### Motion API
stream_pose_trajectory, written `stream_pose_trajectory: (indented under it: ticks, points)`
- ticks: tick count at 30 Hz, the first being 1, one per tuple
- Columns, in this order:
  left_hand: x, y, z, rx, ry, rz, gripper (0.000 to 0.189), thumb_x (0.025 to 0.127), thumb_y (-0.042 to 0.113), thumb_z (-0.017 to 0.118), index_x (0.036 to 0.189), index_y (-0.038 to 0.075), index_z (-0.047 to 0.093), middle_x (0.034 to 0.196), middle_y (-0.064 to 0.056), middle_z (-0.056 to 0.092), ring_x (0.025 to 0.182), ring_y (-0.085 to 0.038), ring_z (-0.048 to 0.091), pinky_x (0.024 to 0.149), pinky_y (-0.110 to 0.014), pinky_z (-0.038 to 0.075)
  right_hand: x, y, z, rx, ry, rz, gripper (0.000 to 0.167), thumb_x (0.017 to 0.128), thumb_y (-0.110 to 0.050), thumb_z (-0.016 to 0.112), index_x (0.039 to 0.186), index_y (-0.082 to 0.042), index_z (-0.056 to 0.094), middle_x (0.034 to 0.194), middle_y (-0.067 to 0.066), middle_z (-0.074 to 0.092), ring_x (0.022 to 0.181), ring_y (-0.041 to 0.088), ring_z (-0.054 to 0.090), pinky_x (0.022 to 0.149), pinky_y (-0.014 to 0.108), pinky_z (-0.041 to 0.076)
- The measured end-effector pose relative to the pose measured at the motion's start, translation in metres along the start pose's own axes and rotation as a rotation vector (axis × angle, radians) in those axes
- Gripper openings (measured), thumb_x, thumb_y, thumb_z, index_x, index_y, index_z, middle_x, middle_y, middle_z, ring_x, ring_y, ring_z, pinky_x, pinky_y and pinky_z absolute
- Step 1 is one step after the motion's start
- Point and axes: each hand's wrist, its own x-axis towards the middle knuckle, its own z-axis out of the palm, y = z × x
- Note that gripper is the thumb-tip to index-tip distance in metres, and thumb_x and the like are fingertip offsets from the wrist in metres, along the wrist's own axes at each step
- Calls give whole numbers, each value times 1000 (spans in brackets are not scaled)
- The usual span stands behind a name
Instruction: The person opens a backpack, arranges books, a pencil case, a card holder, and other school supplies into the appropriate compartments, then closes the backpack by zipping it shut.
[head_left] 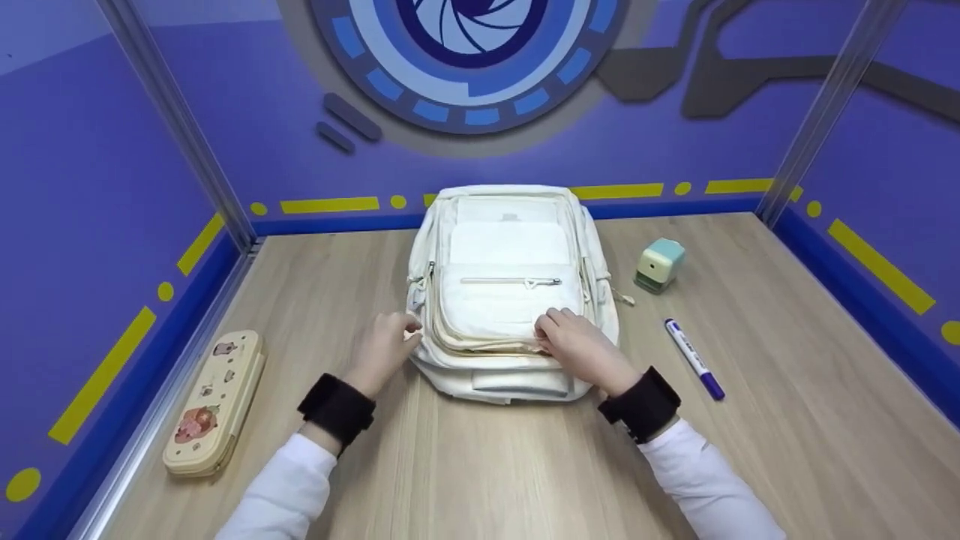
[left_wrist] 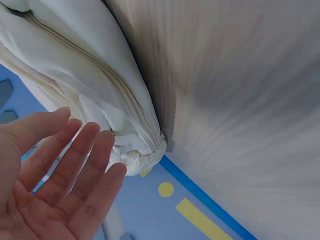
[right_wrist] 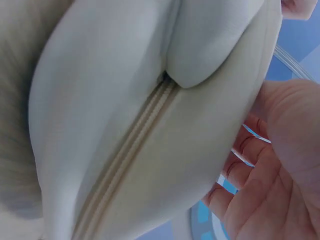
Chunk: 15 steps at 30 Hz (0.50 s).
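A white backpack [head_left: 510, 307] lies front side up at the table's back middle, its front section loose along the lower zipper. My right hand [head_left: 577, 345] grips the lower right edge of that front section; in the right wrist view the fingers [right_wrist: 242, 165] bend against the cloth, tips partly hidden. My left hand [head_left: 382, 349] is at the bag's lower left side. In the left wrist view the left hand [left_wrist: 65, 185] has loosely bent fingers and nothing between them; the backpack [left_wrist: 85, 60] is just beyond.
A cream pencil case [head_left: 217, 405] with printed pictures lies at the left. To the right of the bag stand a green and cream pencil sharpener [head_left: 660, 265] and a purple and white marker [head_left: 694, 358]. Blue panels [head_left: 510, 161] wall in the table's back and sides.
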Motion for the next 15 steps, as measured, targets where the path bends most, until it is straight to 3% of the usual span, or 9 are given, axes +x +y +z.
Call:
stream_pose_trajectory:
  ticks: [4,7,11,15]
  points:
    - [-24,-2,-11,34,11,-57,17,89,11,76,104,5,79,100,-13,80,83,-30,75,72,-45,60,2,1,-10,-17,9,-13,13,97,-11,66,93,-5,56,86,8,57,76,24,53,67,38,49]
    - [-42,-1,-18,43,37,-65,21,89,13,77,109,5,78,103,-13,80,84,-30,75,70,-45,60,6,3,-18,-38,43,-32,11,97,-10,65,93,-4,57,87,8,58,77,25,54,67,37,49]
    - [-66,-2,-29,62,70,-81,31,89,13,78,117,2,74,114,-17,77,99,-35,75,78,-48,62,12,6,-28,-55,83,-69,10,98,-8,64,93,-4,56,86,8,57,76,25,55,67,36,49]
    - [-89,-13,-45,83,129,-138,41,88,14,79,126,-1,68,125,-23,71,111,-42,71,87,-52,60,19,7,-38,-45,84,-77,10,99,-7,62,94,-3,55,87,9,56,77,25,55,68,37,49]
